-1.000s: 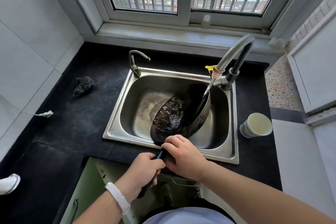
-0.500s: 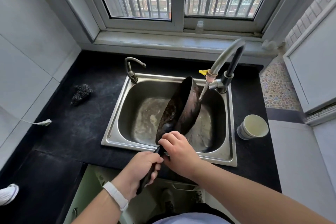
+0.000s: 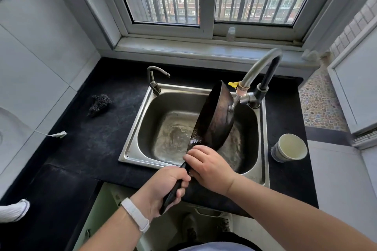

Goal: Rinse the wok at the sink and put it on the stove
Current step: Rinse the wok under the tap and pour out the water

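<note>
A dark, blackened wok stands almost on edge over the steel sink, its outer side facing right and its far rim close to the tall faucet. My left hand grips the black handle below the sink's front edge. My right hand holds the wok where the handle meets the bowl. Murky water lies in the sink basin. No stove is in view.
A dark scouring pad lies on the black counter left of the sink. A white cup stands to the sink's right. A small second tap rises at the back left rim. A window is behind.
The wok has been tipped from lying low in the basin with its inside showing to nearly vertical, raised toward the faucet. Both hands kept their hold.
</note>
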Demonstrator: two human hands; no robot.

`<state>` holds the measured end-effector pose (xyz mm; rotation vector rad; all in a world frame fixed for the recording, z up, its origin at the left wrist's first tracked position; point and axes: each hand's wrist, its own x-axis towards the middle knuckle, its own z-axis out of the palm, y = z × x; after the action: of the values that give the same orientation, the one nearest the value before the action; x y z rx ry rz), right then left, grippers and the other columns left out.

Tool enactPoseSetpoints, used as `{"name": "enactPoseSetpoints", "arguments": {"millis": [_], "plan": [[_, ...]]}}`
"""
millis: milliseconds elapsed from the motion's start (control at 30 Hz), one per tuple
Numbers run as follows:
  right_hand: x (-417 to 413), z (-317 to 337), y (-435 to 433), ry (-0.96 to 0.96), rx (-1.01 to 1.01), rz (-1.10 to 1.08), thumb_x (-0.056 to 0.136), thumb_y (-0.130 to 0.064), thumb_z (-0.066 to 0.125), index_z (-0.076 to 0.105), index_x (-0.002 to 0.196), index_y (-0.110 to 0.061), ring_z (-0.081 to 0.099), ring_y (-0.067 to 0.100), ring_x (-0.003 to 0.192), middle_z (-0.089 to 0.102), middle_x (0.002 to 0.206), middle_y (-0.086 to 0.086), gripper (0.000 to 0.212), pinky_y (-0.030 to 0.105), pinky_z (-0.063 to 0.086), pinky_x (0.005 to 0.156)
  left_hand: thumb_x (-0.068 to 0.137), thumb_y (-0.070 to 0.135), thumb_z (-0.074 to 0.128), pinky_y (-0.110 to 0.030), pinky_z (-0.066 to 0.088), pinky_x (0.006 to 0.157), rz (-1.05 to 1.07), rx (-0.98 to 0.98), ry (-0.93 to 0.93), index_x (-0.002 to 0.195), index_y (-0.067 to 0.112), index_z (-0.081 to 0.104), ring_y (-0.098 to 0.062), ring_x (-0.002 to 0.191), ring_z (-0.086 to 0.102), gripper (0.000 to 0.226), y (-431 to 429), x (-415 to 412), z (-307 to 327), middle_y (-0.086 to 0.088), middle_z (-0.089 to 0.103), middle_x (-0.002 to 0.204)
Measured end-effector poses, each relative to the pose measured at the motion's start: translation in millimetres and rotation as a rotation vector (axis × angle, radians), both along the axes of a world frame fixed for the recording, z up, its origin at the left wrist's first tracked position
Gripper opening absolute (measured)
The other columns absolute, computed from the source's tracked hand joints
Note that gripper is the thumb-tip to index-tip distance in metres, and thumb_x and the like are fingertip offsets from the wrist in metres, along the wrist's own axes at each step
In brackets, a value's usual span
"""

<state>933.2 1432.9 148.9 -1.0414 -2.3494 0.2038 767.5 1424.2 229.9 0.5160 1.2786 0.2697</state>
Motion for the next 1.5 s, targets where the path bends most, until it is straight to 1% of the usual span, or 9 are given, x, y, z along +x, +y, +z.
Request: {"name": "enactPoseSetpoints", "arguments": {"millis": [200, 333, 400, 533, 733, 867, 1167, 1367, 1500], "plan": [[9, 10, -2, -0.092, 0.044, 0.081, 0.088, -0.016, 0.057, 0.069, 0.106, 0.001, 0.062, 0.033, 0.09, 0.069, 0.098, 0.014, 0.028, 0.041, 0.051, 0.089, 0.081, -0.001, 0.049, -0.023, 0.038, 0.037, -0.484, 0.317, 0.274, 0.082, 0.008, 0.051, -0.017, 0.036, 0.051, 0.009, 5, 1, 21, -0.006, 0.053, 0.06], [4, 11, 4, -0.16, 0.018, 0.114, 0.087, -0.013, 0.064, 0.068, 0.112, -0.001, 0.062, 0.033, 0.091, 0.069, 0.098, 0.012, 0.028, 0.042, 0.052, 0.088, 0.092, 0.018, 0.05, -0.032, 0.048, 0.073, -1.047, 0.703, 0.869, 0.107, 0.016, 0.054, -0.026, 0.089, 0.067, 0.015, 4, 7, 34, -0.007, 0.068, 0.104], [3, 13, 8, -0.193, -0.01, 0.115, 0.087, -0.014, 0.063, 0.068, 0.113, -0.002, 0.061, 0.032, 0.089, 0.068, 0.098, 0.012, 0.029, 0.042, 0.052, 0.086, 0.096, 0.023, 0.051, -0.034, 0.048, 0.083, -1.074, 0.808, 1.046, 0.116, 0.017, 0.052, -0.026, 0.108, 0.065, 0.021, -3, 12, 29, -0.005, 0.067, 0.117], [0, 11, 5, -0.237, -0.093, 0.143, 0.081, -0.016, 0.068, 0.066, 0.11, -0.005, 0.059, 0.031, 0.09, 0.066, 0.097, 0.01, 0.031, 0.042, 0.052, 0.082, 0.097, 0.025, 0.053, -0.032, 0.049, 0.084, -1.098, 0.84, 1.192, 0.12, 0.019, 0.051, -0.023, 0.113, 0.064, 0.023, -11, 15, 18, -0.002, 0.065, 0.122], [-10, 17, 12, -0.265, -0.098, 0.202, 0.081, -0.017, 0.069, 0.063, 0.111, -0.007, 0.054, 0.026, 0.082, 0.062, 0.091, 0.006, 0.032, 0.038, 0.05, 0.073, 0.091, 0.031, 0.055, -0.035, 0.048, 0.078, -0.99, 0.854, 1.035, 0.103, 0.024, 0.056, -0.023, 0.103, 0.065, 0.015, -2, -19, 15, 0.001, 0.069, 0.109], [-13, 19, 12, -0.303, -0.081, 0.21, 0.086, -0.013, 0.061, 0.061, 0.113, -0.007, 0.054, 0.027, 0.08, 0.061, 0.091, 0.007, 0.027, 0.038, 0.049, 0.071, 0.084, 0.031, 0.061, -0.027, 0.043, 0.063, -0.882, 0.768, 0.859, 0.091, 0.025, 0.058, -0.014, 0.08, 0.062, 0.01, 4, -34, 11, 0.008, 0.066, 0.088], [-10, 6, 13, -0.269, -0.09, 0.224, 0.092, -0.014, 0.055, 0.061, 0.118, -0.005, 0.059, 0.032, 0.089, 0.065, 0.099, 0.011, 0.028, 0.043, 0.051, 0.085, 0.083, 0.02, 0.061, -0.03, 0.05, 0.046, -0.691, 0.646, 0.652, 0.091, 0.024, 0.064, -0.012, 0.041, 0.059, 0.01, 3, -32, -5, 0.001, 0.067, 0.073], [-3, -1, 17, -0.199, -0.022, 0.248, 0.092, -0.009, 0.055, 0.062, 0.125, 0.0, 0.061, 0.035, 0.1, 0.066, 0.109, 0.016, 0.036, 0.044, 0.049, 0.096, 0.081, 0.011, 0.061, -0.033, 0.049, 0.049, -0.584, 0.553, 0.513, 0.085, 0.018, 0.061, -0.021, 0.041, 0.059, 0.008, 6, -35, -14, 0.0, 0.061, 0.061], [-6, 2, 25, -0.248, -0.042, 0.253, 0.093, -0.013, 0.053, 0.062, 0.126, -0.002, 0.061, 0.036, 0.098, 0.066, 0.107, 0.016, 0.036, 0.046, 0.049, 0.094, 0.079, 0.017, 0.059, -0.03, 0.049, 0.048, -0.624, 0.605, 0.579, 0.082, 0.022, 0.061, -0.017, 0.046, 0.062, 0.006, 9, -36, -14, 0.0, 0.066, 0.064]]}}
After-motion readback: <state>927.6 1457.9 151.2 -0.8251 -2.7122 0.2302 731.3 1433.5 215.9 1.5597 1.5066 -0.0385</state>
